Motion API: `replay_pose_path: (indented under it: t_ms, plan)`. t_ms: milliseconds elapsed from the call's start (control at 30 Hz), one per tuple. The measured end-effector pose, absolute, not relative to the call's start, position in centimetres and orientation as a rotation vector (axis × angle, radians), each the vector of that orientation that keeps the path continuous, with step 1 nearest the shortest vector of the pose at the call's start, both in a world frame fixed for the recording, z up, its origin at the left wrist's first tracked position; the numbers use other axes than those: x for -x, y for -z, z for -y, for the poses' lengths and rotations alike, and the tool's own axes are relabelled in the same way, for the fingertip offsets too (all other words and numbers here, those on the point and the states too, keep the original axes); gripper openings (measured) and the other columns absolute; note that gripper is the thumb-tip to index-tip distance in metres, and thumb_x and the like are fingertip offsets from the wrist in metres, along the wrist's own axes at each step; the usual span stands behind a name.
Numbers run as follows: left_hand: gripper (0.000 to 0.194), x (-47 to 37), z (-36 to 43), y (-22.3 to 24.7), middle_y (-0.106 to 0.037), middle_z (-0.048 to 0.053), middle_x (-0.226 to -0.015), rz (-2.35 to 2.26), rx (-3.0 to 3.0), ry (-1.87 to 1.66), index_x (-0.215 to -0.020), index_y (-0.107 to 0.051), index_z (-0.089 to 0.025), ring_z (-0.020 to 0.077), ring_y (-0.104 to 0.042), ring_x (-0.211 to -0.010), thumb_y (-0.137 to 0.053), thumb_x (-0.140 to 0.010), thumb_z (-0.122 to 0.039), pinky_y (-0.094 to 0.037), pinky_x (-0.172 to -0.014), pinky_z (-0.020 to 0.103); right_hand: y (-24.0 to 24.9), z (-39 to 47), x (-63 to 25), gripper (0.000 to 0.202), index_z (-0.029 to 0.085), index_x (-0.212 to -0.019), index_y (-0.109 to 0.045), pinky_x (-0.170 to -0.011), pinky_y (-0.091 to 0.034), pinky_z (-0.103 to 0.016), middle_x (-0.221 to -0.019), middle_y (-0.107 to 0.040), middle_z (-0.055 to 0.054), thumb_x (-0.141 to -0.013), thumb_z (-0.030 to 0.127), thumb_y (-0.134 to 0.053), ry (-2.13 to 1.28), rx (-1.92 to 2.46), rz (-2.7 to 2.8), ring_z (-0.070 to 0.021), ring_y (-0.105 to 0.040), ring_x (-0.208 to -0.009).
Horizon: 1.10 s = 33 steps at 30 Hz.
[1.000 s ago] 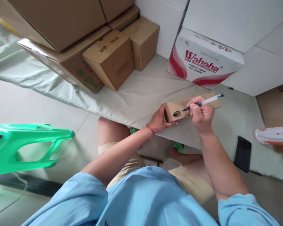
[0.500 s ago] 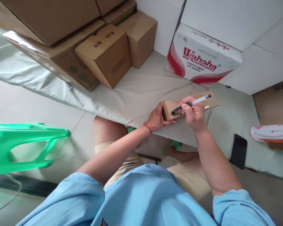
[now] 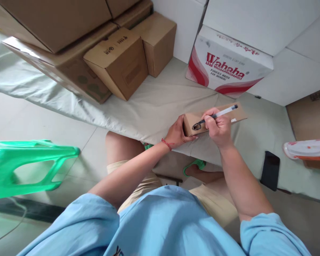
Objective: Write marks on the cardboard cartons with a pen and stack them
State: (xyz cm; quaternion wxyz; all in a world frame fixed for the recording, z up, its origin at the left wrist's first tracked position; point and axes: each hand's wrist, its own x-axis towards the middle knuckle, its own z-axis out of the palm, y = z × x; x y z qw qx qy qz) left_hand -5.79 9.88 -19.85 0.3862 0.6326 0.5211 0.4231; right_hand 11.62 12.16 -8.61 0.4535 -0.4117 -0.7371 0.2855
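A small brown cardboard box (image 3: 189, 121) lies on the pale cloth (image 3: 154, 113) near the table's front edge. My left hand (image 3: 178, 134), with a red string at the wrist, grips the box's left end, thumb and fingers on opposite sides. Pinched in my right hand (image 3: 218, 127) is a pen (image 3: 225, 111) with a clear barrel and dark end, slanting up to the right. Its lower end meets a dark-outlined mark or opening (image 3: 196, 126) on the box top; which of these it is, I cannot tell. A brown flap extends right, behind my right hand.
Brown cartons (image 3: 120, 64) stand at the back left, and a white Wahaha carton (image 3: 226, 67) at the back. A black phone (image 3: 270, 170) and a white-and-orange packet (image 3: 308, 148) lie on the right. The green stool (image 3: 50, 170) stands on the floor at left.
The pen's upper end has tilted slightly down and left in my right hand. My left hand keeps its grip on the box.
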Motion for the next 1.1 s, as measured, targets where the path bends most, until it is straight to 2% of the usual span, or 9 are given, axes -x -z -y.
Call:
replay_pose_path:
  t_ms: [233,433,667,933,1100]
  plan:
    - [0.104,5.8,-9.9,19.8,-0.068,0.015,-0.139,-1.323,-1.623,-1.084,-0.144,-0.041,-0.023,0.0390,-0.070,-0.128,-0.099,-0.063,-0.054,-0.059,-0.103,0.050,7.8,-12.2,-11.8,0.020,0.023,-0.075,-0.067,-0.056,-0.039,-0.027,-0.064,-0.062,0.003,-0.093,0.024,-0.058,-0.632,1.103,1.821,-0.0125,-0.054,-0.057]
    - [0.103,5.8,-9.8,19.6,-0.067,0.015,-0.140,-1.320,-1.618,-1.084,-0.145,-0.042,-0.022,0.0387,-0.069,-0.129,-0.099,-0.065,-0.056,-0.059,-0.103,0.049,7.8,-11.9,-11.9,0.020,0.023,-0.076,-0.067,-0.060,-0.041,-0.028,-0.067,-0.064,0.003,-0.094,0.024,-0.058,-0.559,1.089,1.838,-0.0124,-0.056,-0.059]
    - [0.105,5.7,-9.8,19.6,-0.067,0.015,-0.143,-1.315,-1.621,-1.077,-0.147,-0.041,-0.023,0.0387,-0.068,-0.132,-0.100,-0.065,-0.052,-0.058,-0.107,0.051,8.8,-12.1,-12.1,0.021,0.024,-0.079,-0.069,-0.059,-0.041,-0.029,-0.062,-0.059,0.004,-0.097,0.026,-0.058,-0.569,1.085,1.793,-0.0127,-0.052,-0.055]
    - [0.105,5.7,-9.8,19.7,-0.067,0.015,-0.142,-1.323,-1.622,-1.080,-0.148,-0.042,-0.024,0.0391,-0.068,-0.132,-0.099,-0.065,-0.053,-0.058,-0.106,0.051,7.7,-11.9,-12.1,0.021,0.023,-0.071,-0.065,-0.061,-0.041,-0.029,-0.065,-0.063,0.003,-0.090,0.021,-0.058,-0.496,1.094,1.874,-0.0129,-0.055,-0.059]
    - [0.105,5.7,-9.8,19.8,-0.067,0.015,-0.142,-1.322,-1.620,-1.086,-0.147,-0.042,-0.023,0.0386,-0.069,-0.130,-0.099,-0.065,-0.054,-0.059,-0.105,0.051,7.7,-11.9,-12.2,0.022,0.023,-0.073,-0.066,-0.061,-0.041,-0.029,-0.065,-0.063,0.004,-0.093,0.022,-0.057,-0.521,1.103,1.849,-0.0119,-0.053,-0.058]
